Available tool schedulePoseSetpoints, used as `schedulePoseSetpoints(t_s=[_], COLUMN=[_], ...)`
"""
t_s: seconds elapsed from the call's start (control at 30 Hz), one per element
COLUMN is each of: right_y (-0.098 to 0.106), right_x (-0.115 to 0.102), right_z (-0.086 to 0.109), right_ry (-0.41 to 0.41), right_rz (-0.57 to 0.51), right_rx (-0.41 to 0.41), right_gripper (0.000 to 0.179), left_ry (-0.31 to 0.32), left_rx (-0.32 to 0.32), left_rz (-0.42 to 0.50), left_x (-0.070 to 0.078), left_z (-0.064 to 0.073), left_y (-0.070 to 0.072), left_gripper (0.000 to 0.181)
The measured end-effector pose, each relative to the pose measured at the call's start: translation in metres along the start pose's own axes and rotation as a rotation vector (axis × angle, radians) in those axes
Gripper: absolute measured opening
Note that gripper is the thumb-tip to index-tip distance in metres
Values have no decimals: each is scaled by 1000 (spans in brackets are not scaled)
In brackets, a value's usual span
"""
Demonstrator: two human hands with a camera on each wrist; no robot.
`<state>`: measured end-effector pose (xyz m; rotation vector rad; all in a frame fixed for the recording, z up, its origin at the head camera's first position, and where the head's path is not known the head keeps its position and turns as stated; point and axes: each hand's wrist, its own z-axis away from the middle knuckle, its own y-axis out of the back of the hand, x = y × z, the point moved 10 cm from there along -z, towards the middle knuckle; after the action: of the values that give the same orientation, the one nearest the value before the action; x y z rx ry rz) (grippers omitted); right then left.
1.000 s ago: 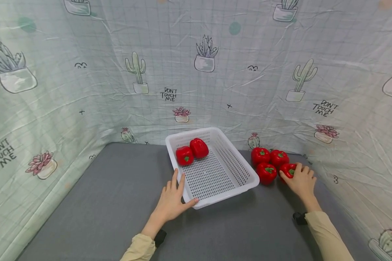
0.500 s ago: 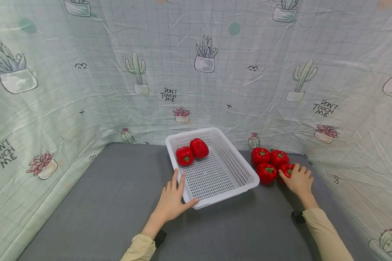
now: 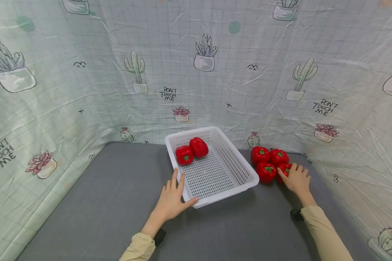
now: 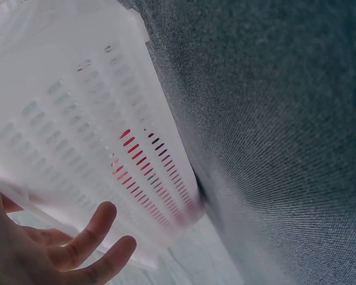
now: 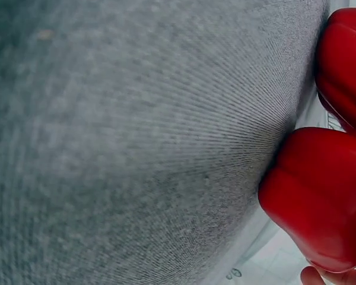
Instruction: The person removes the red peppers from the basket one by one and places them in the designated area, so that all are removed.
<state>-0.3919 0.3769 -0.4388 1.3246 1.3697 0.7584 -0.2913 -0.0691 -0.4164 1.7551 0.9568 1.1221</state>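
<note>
A white perforated plastic basket (image 3: 212, 177) stands on a grey table, with two red bell peppers (image 3: 184, 155) inside at its far left. My left hand (image 3: 170, 201) lies spread along the basket's near left corner, fingertips and thumb at the rim. Its fingers (image 4: 86, 240) show relaxed beside the slotted wall in the left wrist view. At the right, my right hand (image 3: 298, 180) grips a red bell pepper (image 3: 282, 169) from above, thumb on one side and fingers on the other. This pepper (image 5: 323, 196) sits low at the table surface in the right wrist view, most of the hand being out of that frame.
Three more red bell peppers (image 3: 266, 172) cluster right of the basket, beside the gripped one. A patterned cactus-print sheet (image 3: 222, 83) hangs behind the table (image 3: 94, 203) and along both sides.
My right hand has shifted slightly left, bringing its bell pepper closer against the neighbouring peppers. The left hand and the basket stay in place.
</note>
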Motion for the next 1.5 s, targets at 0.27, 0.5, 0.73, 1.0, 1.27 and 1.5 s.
schedulePoseSetpoints(t_s=[0.27, 0.5, 0.73, 1.0, 1.27, 1.5], right_y=[-2, -9, -12, -16, -19, -20], right_x=[5, 7, 6, 5, 7, 9], right_z=[-2, 4, 8, 10, 13, 15], right_ry=[6, 8, 25, 35, 24, 6], right_rz=[-59, -82, -99, -113, -156, -171], right_rx=[-67, -176, -195, -198, -222, -232], right_gripper=[78, 83, 83, 82, 83, 84], left_ry=[-5, 8, 7, 13, 12, 10], left_rx=[3, -5, 3, -1, 0, -3], left_rz=[2, 12, 14, 9, 34, 39], left_x=[0, -1, -3, -3, -1, 0], left_z=[1, 1, 0, 0, 1, 1], left_y=[0, 0, 0, -1, 0, 0], left_gripper=[94, 94, 94, 94, 94, 94])
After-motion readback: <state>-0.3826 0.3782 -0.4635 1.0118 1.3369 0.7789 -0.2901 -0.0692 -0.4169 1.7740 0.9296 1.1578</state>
